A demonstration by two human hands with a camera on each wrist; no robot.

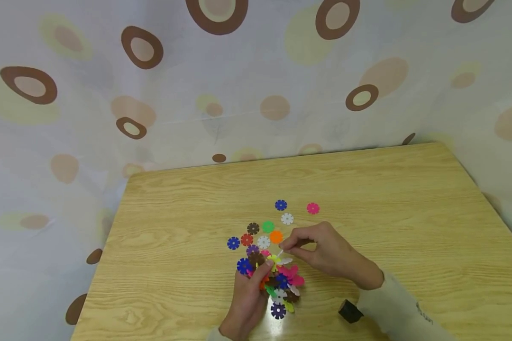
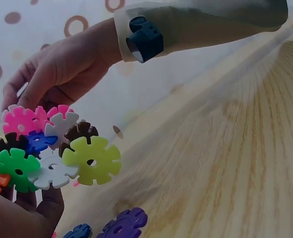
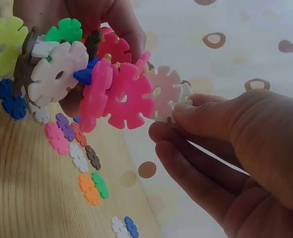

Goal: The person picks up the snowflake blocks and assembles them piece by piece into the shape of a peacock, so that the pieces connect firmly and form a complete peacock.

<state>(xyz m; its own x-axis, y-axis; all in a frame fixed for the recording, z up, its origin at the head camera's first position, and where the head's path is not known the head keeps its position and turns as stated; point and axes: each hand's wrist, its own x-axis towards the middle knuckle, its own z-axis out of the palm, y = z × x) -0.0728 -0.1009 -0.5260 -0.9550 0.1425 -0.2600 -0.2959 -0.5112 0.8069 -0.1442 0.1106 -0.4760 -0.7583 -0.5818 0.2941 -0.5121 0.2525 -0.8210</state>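
My left hand (image 1: 248, 298) grips a cluster of interlocked plastic snowflake discs (image 1: 283, 280), round notched pieces in pink, blue, brown, green, white and lime. Its thumb lies over the cluster near a yellow disc (image 1: 274, 262). From the right, my right hand (image 1: 326, 251) pinches a white disc (image 3: 186, 92) between thumb and fingertips, right at the cluster's edge. In the right wrist view this disc overlaps a pale disc (image 3: 163, 89) beside the pink ones (image 3: 129, 96). The left wrist view shows a lime disc (image 2: 92, 161) sticking out at the cluster's side.
Loose discs lie on the wooden table (image 1: 175, 274) beyond the cluster, among them an orange one (image 1: 276, 237), a red one (image 1: 247, 239) and a pink one (image 1: 313, 208) farther out. A black wrist device (image 1: 350, 311) sits at the right sleeve. Patterned cloth (image 1: 247, 94) hangs behind the table.
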